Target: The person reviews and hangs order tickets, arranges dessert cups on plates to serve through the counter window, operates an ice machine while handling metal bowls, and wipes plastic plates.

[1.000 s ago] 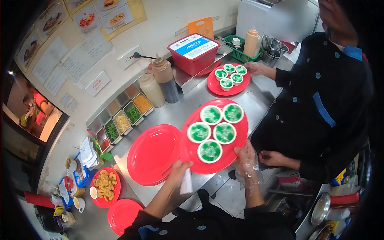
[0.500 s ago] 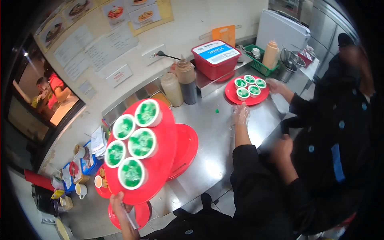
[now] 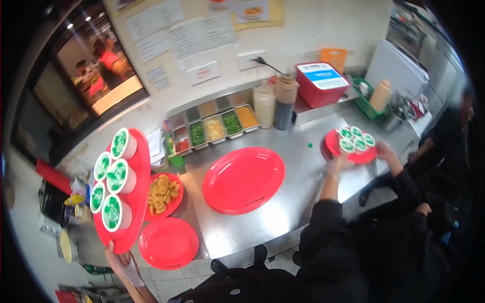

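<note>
Meanwhile, left hand (image 3: 117,256): fingers are gripping the lower rim of a tilted red platter (image 3: 141,177), which is hanging over the counter's left end with five white cups (image 3: 120,177) of green cubes riding on it.
Right hand (image 3: 341,162): it is lying at the near-left edge of a second red plate (image 3: 365,158) on the counter's right side; blur is hiding the fingers, and from my spot I am failing to tell whether they are closed.
Co-worker's hand (image 3: 388,154): it is standing at that plate's right edge, beside five more green-filled cups (image 3: 359,145).
Steel counter (image 3: 288,202): a large red oval plate (image 3: 242,181) is occupying the middle, while golden fried food (image 3: 162,194) is filling a dish near the raised platter.
Back wall: topping trays (image 3: 214,129), squeeze bottles (image 3: 264,107) and a red vanilla tub (image 3: 322,86) are lining it.
</note>
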`<action>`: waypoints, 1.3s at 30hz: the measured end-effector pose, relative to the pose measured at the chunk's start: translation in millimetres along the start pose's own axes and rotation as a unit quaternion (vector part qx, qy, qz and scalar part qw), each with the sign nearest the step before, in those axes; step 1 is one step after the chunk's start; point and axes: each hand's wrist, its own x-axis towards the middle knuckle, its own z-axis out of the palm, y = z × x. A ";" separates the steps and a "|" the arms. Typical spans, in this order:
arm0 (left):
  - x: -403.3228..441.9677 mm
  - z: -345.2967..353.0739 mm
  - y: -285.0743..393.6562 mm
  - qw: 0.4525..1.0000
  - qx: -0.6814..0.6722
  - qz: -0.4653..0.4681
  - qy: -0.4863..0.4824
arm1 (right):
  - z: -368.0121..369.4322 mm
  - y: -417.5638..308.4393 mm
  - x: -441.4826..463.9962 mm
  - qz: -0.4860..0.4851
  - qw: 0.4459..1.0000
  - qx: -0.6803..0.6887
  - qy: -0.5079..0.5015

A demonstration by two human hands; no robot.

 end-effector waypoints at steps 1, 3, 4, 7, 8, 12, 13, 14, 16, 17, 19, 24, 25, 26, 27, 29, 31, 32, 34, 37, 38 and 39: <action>1.6 -2.3 8.1 1.000 -0.002 0.005 0.002 | -15.5 -3.4 -4.0 -0.013 0.999 0.030 -0.007; 16.3 -38.4 12.3 1.000 0.009 0.018 0.000 | -60.2 -13.0 -5.6 -0.017 0.997 -0.013 -0.076; 22.4 -55.4 16.5 1.000 0.004 0.019 -0.016 | -79.6 -22.2 -9.3 -0.020 0.994 -0.029 -0.106; 35.3 -87.2 32.4 1.000 0.013 0.018 -0.012 | -128.0 -58.4 -19.5 -0.038 0.982 -0.060 -0.178; 40.0 -96.3 37.4 1.000 0.009 0.021 -0.004 | -136.6 -73.4 -26.1 -0.048 0.975 -0.072 -0.203; 57.0 -159.7 73.0 0.999 0.041 0.019 -0.022 | -143.9 -163.6 -89.0 0.006 0.953 -0.029 -0.301; 62.8 -177.3 82.2 0.997 0.064 0.015 -0.045 | -137.1 -188.9 -115.7 0.025 0.943 -0.017 -0.330; 66.8 -192.2 92.3 0.995 0.083 0.023 -0.043 | -128.1 -223.7 -156.1 0.057 0.946 -0.043 -0.317; 77.5 -222.0 112.7 0.995 0.086 0.017 -0.046 | -123.2 -266.0 -213.8 0.038 0.928 -0.104 -0.356; 84.1 -235.8 123.4 0.994 0.089 0.011 -0.055 | -115.8 -286.7 -253.4 0.053 0.912 -0.072 -0.401; 99.3 -256.0 145.6 0.994 0.086 0.000 -0.066 | -94.1 -323.0 -317.5 0.107 0.899 -0.074 -0.419; 149.5 -278.0 165.3 0.994 0.064 -0.022 -0.086 | -27.5 -309.8 -396.0 0.111 0.829 -0.160 -0.524; 163.0 -277.1 165.0 0.994 0.062 -0.021 -0.089 | -4.9 -306.1 -431.3 0.226 0.840 -0.109 -0.481; 176.2 -273.9 163.6 0.995 0.057 -0.027 -0.081 | 9.6 -305.6 -464.6 0.161 0.822 -0.112 -0.535; 189.2 -269.8 161.9 0.995 0.053 -0.031 -0.073 | 32.1 -303.7 -498.9 0.183 0.791 -0.092 -0.577; 216.8 -262.4 159.0 0.995 0.041 -0.033 -0.080 | 85.8 -294.6 -561.9 0.310 0.703 -0.035 -0.639; 242.6 -259.3 150.9 0.993 -0.018 -0.038 -0.108 | 133.7 -237.4 -595.5 0.316 0.722 0.019 -0.615; 252.8 -256.7 148.1 0.994 -0.017 -0.029 -0.105 | 156.0 -224.7 -617.7 0.318 0.717 0.025 -0.619; 274.8 -249.0 151.1 0.996 0.026 -0.048 -0.070 | 202.7 -200.3 -661.8 0.177 0.722 -0.087 -0.663; 310.4 -263.7 147.2 0.994 0.035 -0.054 -0.087 | 294.5 -122.6 -710.4 0.311 0.716 0.014 -0.625; 321.8 -267.4 145.8 0.995 0.033 -0.049 -0.086 | 323.5 -95.5 -722.2 0.299 0.724 0.027 -0.622; 330.4 -271.6 146.3 0.993 0.038 -0.059 -0.090 | 350.8 -65.5 -731.6 0.250 0.732 0.030 -0.633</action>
